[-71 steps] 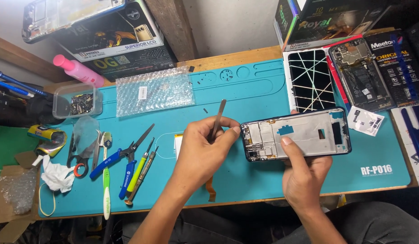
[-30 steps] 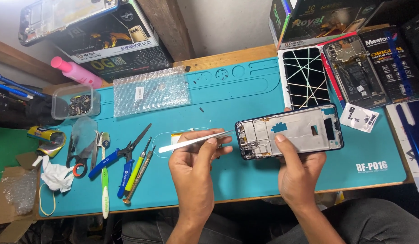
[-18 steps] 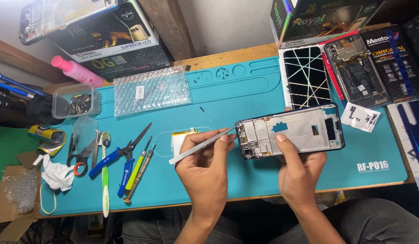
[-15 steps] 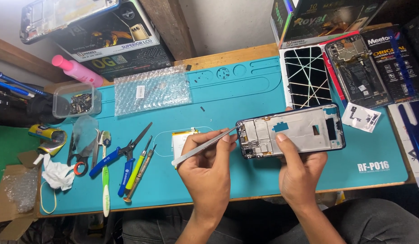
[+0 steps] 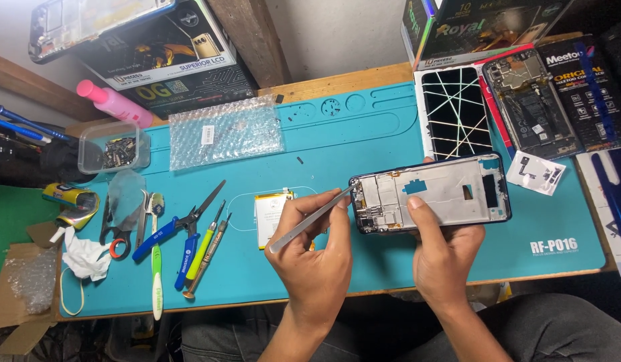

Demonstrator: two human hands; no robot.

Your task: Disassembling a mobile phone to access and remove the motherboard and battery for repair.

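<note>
I see the phone frame (image 5: pixel 431 194) lying flat on the teal mat (image 5: pixel 364 134), right of centre, open side up, internals bare. Right hand (image 5: pixel 444 251) pins it from the near edge: thumb laid across the lower middle of the frame, other fingers curled under or behind it, so closed on the frame. Left hand (image 5: pixel 317 258) sits just left of it, fingers pinched shut around metal tweezers (image 5: pixel 309 220). The tweezers slant up and right, tip at the frame's left end, touching or nearly so; I can't tell which. Both wrists come in from the tabletop's near edge.

Under the left hand: a flat battery (image 5: pixel 269 216), partly covered by the fingers. Further left: a row of cutters, screwdrivers and a green-handled tool (image 5: pixel 179 238). Far left: a clear parts box (image 5: pixel 116 146). Behind: a bubble-wrap sheet (image 5: pixel 224 131). Right rear: a cracked screen (image 5: pixel 458 110), near the frame's far edge.
</note>
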